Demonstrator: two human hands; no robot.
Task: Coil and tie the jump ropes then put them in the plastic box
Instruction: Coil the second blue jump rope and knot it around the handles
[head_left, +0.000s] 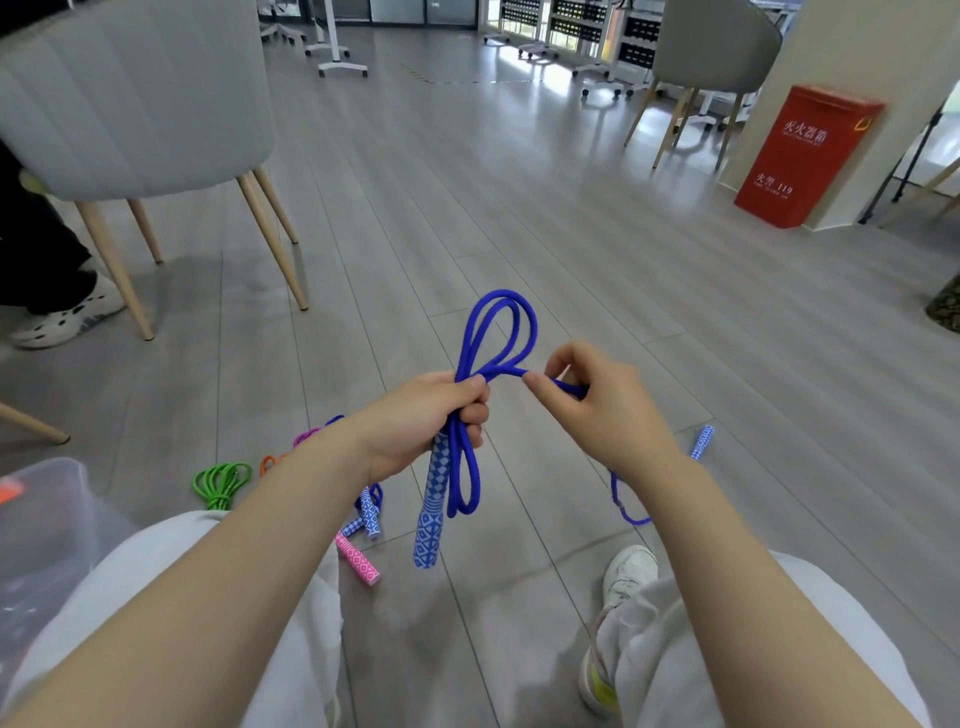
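My left hand (434, 415) grips a folded bundle of the blue jump rope (498, 332) together with its blue-and-white patterned handle (431, 519), which hangs down. Loops stick up above the fist and more hang below it. My right hand (597, 400) pinches a strand of the same rope just right of the bundle. The rope's other end trails under my right forearm to its second handle (703, 441) on the floor. The clear plastic box (47, 519) stands at the lower left.
On the floor left of my knees lie a green rope (223, 483), orange and magenta rope loops (283, 457), a pink handle (358, 561) and another blue patterned handle (370, 517). A grey chair (135, 104) and a seated person's shoe (62, 317) are at left, a red box (808, 156) at right.
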